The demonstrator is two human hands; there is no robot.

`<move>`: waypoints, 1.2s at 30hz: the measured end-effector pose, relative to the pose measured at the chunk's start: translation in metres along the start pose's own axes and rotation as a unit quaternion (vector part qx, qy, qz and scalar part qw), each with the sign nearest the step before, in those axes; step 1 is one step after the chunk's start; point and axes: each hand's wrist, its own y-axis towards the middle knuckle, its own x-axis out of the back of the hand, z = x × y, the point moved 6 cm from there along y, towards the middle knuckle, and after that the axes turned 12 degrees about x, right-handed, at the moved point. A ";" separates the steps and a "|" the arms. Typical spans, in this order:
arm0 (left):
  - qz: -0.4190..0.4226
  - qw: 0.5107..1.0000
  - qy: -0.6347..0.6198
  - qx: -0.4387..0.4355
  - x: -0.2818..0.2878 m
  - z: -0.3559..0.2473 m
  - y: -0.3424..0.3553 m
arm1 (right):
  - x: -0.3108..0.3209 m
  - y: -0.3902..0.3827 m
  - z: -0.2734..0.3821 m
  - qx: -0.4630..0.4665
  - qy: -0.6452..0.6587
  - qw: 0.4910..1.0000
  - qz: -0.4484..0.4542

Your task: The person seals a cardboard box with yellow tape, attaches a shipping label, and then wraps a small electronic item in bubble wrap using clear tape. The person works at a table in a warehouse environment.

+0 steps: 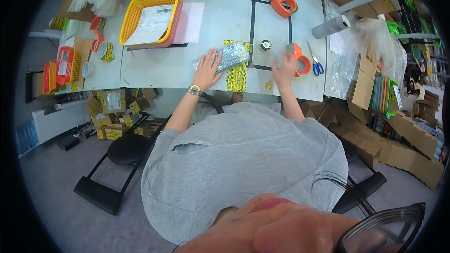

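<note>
My left hand [207, 71], with a watch at its wrist, rests flat and spread on the left end of a bubble-wrapped package [233, 55]. Beneath the package runs a strip of yellow tape with black print [236, 79], reaching toward the near table edge. My right hand [284, 71] is raised just left of an orange tape dispenser [303, 63]. Motion blurs its fingers, so I cannot make out their pose or any contact with the dispenser. A small round dark-and-white item [266, 45] stands between the package and the dispenser.
Blue-handled scissors [318, 67] lie right of the dispenser. Farther back are a second orange dispenser [282, 4] and a grey cylinder [331, 26]. Stacked yellow and red baskets [176, 11] hold papers at the back left. Tape rolls [106, 51] sit on the left; cardboard boxes [361, 76] flank the right.
</note>
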 end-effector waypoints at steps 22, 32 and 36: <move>-0.183 0.951 -0.187 0.162 0.003 0.003 -0.014 | 0.004 0.102 0.190 0.150 0.189 0.939 0.243; -0.033 0.950 -0.208 0.229 0.011 0.010 0.019 | 0.068 0.080 0.174 0.116 0.161 0.924 0.327; -0.067 0.988 -0.049 0.134 0.000 0.003 0.016 | 0.056 0.069 0.172 0.109 0.100 0.885 0.441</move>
